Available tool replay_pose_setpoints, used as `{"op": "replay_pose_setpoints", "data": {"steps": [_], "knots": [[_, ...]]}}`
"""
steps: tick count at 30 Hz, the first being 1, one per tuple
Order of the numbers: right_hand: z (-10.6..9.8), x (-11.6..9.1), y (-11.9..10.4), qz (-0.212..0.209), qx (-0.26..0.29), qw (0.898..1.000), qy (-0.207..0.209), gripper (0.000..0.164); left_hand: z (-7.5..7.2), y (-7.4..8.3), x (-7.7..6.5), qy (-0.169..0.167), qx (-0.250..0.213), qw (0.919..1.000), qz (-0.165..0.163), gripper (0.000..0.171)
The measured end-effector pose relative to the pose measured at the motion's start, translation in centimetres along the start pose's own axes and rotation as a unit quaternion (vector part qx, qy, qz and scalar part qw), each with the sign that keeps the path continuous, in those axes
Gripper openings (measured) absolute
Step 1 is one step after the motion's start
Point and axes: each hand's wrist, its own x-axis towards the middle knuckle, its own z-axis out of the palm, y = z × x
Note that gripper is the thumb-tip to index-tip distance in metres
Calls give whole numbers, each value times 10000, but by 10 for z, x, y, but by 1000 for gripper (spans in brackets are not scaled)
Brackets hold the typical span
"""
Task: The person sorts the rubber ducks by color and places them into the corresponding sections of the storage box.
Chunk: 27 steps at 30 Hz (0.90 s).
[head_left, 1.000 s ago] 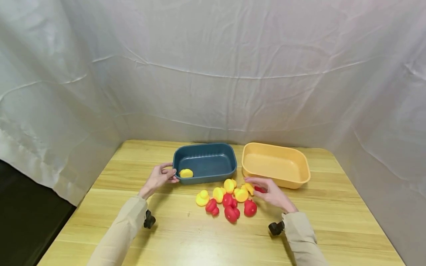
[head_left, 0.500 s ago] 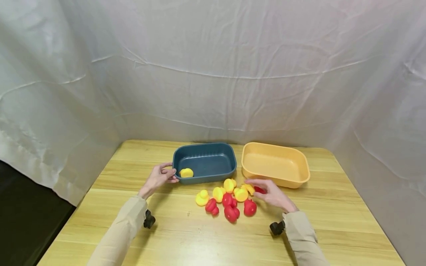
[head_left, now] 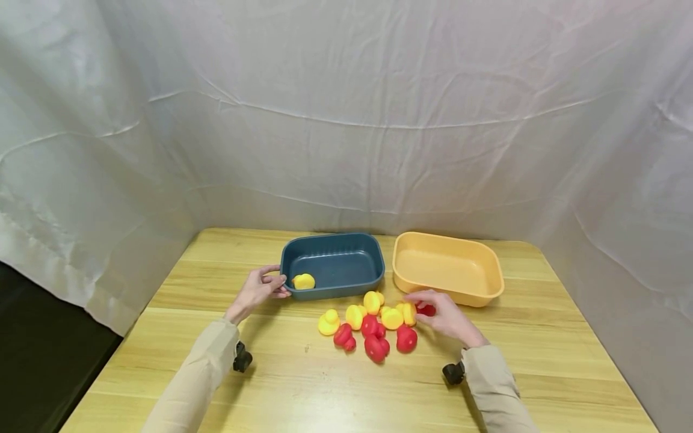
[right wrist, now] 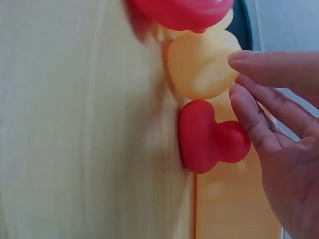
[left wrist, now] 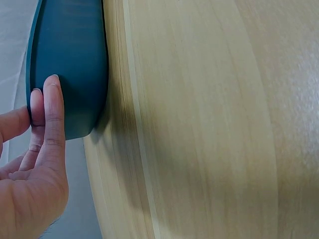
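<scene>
My left hand (head_left: 260,287) grips the left end wall of the dark blue tray (head_left: 346,269), thumb over the rim and fingers along the outside. One yellow rubber duck (head_left: 304,281) lies inside that tray, in its near left corner. My right hand (head_left: 446,317) pinches another yellow duck (head_left: 408,314) at the right side of the duck cluster. In the right wrist view the fingertips (right wrist: 240,59) overlap the edge of this duck (right wrist: 202,64). A red duck (right wrist: 199,137) stands right beside it, partly behind the right hand in the head view.
Several yellow ducks (head_left: 355,317) and red ducks (head_left: 376,347) lie bunched on the wooden table (head_left: 325,391) in front of the trays. An orange-yellow tray (head_left: 449,267) stands to the right of the blue one. A pale curtain (head_left: 346,150) hangs behind and at both sides.
The yellow duck at my right hand has turned more upright and shifted slightly right and toward me. My right hand has moved slightly right. The left hand keeps its hold on the tray.
</scene>
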Motion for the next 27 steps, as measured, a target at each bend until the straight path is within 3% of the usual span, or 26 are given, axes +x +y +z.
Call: {"op": "replay_pose_setpoints", "data": {"steps": [7,14,22,27], "knots": [[0,1,-1,200,-487,9986,-21,36,0,0,0,21,0,10000,-35,55],[-2,3,-2,378,-553,9975,-207,39,0,1,0,-33,38,10000,24,56],[-4,4,-2,136,-597,9979,-211,42,-1,1,-1,-47,15,10000,4,57],[-5,6,-2,245,-612,9971,-372,44,0,1,0,-30,-9,10000,-24,57]]}}
